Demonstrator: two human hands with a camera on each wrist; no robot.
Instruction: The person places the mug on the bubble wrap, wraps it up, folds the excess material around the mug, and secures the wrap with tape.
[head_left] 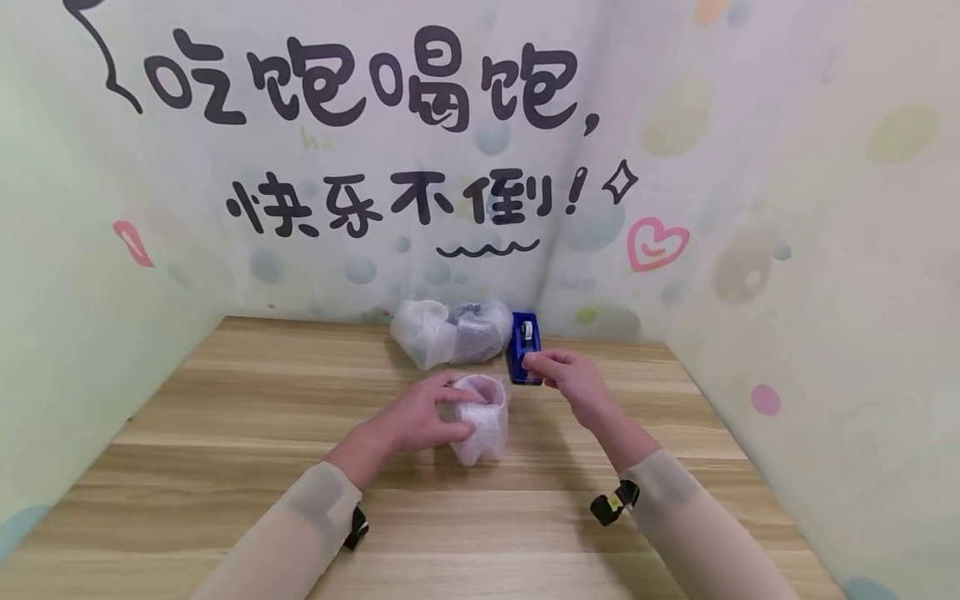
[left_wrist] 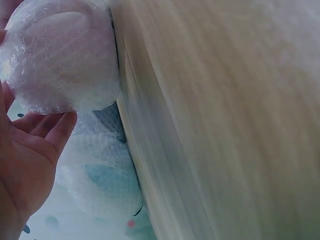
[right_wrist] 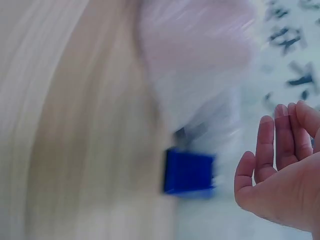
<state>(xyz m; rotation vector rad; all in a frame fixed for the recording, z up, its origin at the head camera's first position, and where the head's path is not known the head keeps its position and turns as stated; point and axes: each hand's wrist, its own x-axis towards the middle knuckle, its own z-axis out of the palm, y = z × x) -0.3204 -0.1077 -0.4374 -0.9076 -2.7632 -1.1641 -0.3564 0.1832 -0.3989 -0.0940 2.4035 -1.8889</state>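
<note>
A cup-shaped bundle of bubble wrap (head_left: 483,425), pinkish and open at the top, stands on the table. My left hand (head_left: 423,417) holds it from the left, thumb in front and fingers behind. The same bundle (left_wrist: 62,60) fills the upper left of the left wrist view. My right hand (head_left: 573,385) is raised near a blue tape dispenser (head_left: 525,367), thumb and forefinger pinched together. In the right wrist view, a faint clear edge crosses the fingers of that hand (right_wrist: 285,175), looking like a strip of clear tape. The dispenser (right_wrist: 190,172) is blurred there.
Two more bubble-wrapped things (head_left: 453,337) lie against the back wall, left of the dispenser; what they contain is hard to tell. The wooden table (head_left: 262,433) is bounded by a printed cloth backdrop (head_left: 375,275) and side walls.
</note>
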